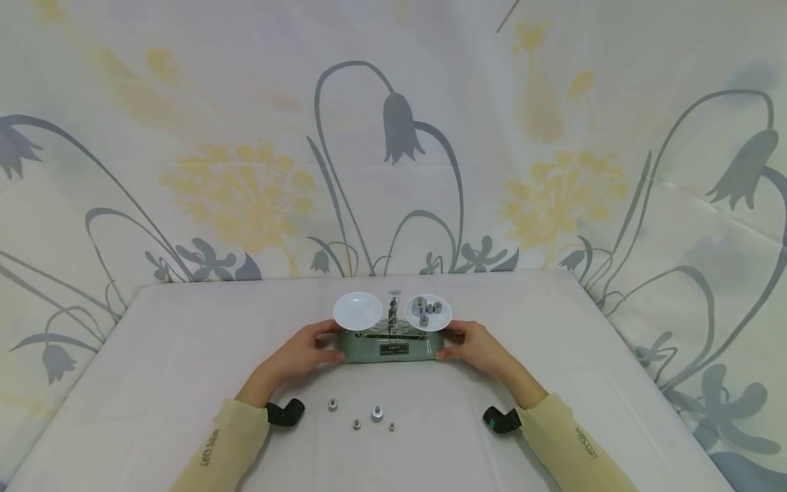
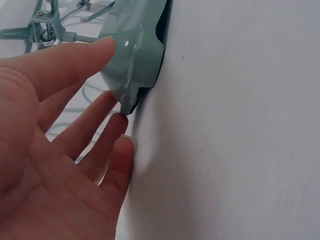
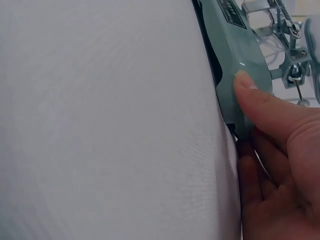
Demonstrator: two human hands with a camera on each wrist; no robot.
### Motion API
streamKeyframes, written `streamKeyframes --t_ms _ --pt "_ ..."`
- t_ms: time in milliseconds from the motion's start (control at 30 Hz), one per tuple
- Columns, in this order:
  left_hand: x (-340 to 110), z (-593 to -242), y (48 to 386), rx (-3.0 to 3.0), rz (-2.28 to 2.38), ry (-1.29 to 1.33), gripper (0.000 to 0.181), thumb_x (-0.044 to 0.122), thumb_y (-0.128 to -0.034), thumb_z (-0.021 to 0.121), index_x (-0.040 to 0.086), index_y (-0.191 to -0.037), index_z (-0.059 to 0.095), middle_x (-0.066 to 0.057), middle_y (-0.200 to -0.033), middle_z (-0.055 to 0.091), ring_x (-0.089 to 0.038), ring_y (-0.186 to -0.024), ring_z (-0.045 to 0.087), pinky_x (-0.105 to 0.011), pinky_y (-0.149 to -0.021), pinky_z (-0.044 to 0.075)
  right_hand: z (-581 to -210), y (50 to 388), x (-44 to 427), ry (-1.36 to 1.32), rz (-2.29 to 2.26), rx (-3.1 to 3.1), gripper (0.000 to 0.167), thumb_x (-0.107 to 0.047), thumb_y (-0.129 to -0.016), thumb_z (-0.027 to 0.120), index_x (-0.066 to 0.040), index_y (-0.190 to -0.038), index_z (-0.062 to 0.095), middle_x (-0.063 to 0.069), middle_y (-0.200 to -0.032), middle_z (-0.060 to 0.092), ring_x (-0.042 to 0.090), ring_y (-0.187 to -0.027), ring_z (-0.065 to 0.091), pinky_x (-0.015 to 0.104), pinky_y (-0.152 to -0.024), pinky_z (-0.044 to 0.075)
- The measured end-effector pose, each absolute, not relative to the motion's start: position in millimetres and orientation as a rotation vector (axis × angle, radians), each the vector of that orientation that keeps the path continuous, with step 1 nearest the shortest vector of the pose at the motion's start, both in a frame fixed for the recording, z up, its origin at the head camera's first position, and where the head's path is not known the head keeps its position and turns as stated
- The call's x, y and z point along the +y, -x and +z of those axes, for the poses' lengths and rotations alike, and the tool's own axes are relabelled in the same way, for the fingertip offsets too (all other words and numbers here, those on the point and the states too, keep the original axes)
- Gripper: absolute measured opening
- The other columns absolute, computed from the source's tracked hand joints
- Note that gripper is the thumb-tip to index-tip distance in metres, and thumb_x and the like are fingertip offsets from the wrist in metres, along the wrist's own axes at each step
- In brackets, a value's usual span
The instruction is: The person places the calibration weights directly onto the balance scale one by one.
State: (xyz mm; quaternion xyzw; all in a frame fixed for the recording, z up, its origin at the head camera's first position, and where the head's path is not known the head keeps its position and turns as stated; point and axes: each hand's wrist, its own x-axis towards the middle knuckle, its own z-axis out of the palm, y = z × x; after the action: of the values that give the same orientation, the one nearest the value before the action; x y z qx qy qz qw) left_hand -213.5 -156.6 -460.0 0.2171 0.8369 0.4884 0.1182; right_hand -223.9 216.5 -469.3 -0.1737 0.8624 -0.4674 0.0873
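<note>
A green balance scale point(image 1: 363, 349) stands on the white-covered table, with a white pan point(image 1: 357, 311) on its left and another white pan point(image 1: 444, 318) on its right. Several metal weights point(image 1: 420, 306) sit in the right-hand pan. My left hand point(image 1: 305, 352) grips the left end of the base; in the left wrist view its thumb point(image 2: 90, 55) lies on the green casing, fingertips at the end edge. At the opposite end my right hand point(image 1: 477, 347) holds the base, its thumb point(image 3: 260, 102) pressed on the front and the other fingers curled behind.
On the table point(image 1: 430, 444) in front of the scale stand several loose weights, among them a larger one point(image 1: 377, 413) and a very small one point(image 1: 391, 426). A flower-patterned cloth point(image 1: 258, 89) hangs behind the table. Black wrist devices point(image 1: 285, 413) show at both sleeves.
</note>
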Motion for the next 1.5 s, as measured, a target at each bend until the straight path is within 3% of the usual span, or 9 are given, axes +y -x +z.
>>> streamKeyframes --t_ms 400,667,1233,1500 --pt "-174.1 -443.8 199.1 2.436 1.458 -0.652 0.044 0.009 -0.0921 0.069 0.009 -0.135 0.059 -0.01 -0.135 0.058 -0.033 -0.124 0.053 -0.049 -0.099 0.046 -470.3 218.8 214.1 0.557 -1.348 2.636 0.055 -0.012 -0.081 0.082 0.005 -0.129 0.062 0.02 -0.132 0.061 0.039 -0.128 0.051 0.053 -0.108 0.039" --pt "-187.2 -438.3 184.1 2.393 1.472 -0.643 0.035 0.009 -0.0946 0.066 0.006 -0.129 0.061 -0.012 -0.125 0.064 -0.028 -0.112 0.059 -0.028 -0.091 0.05 -469.0 217.4 213.1 0.543 -1.335 2.637 0.055 -0.012 -0.081 0.081 0.004 -0.131 0.062 0.02 -0.132 0.061 0.04 -0.127 0.052 0.054 -0.106 0.04" --pt "-181.4 -445.8 151.6 2.264 1.501 -0.717 0.025 0.01 -0.0948 0.066 0.003 -0.118 0.067 -0.01 -0.114 0.068 -0.019 -0.099 0.061 -0.025 -0.084 0.051 -470.6 218.6 216.7 0.589 -1.329 2.651 0.054 -0.016 -0.082 0.081 0.002 -0.13 0.063 0.019 -0.131 0.062 0.04 -0.125 0.054 0.055 -0.104 0.042" --pt "-180.1 -456.0 146.9 2.209 1.41 -0.769 0.023 0.014 -0.0935 0.069 0.01 -0.116 0.07 -0.002 -0.113 0.069 -0.014 -0.101 0.062 -0.023 -0.09 0.048 -472.6 218.1 215.7 0.595 -1.313 2.677 0.055 -0.018 -0.082 0.081 0.001 -0.13 0.063 0.018 -0.131 0.062 0.04 -0.125 0.054 0.054 -0.103 0.043"
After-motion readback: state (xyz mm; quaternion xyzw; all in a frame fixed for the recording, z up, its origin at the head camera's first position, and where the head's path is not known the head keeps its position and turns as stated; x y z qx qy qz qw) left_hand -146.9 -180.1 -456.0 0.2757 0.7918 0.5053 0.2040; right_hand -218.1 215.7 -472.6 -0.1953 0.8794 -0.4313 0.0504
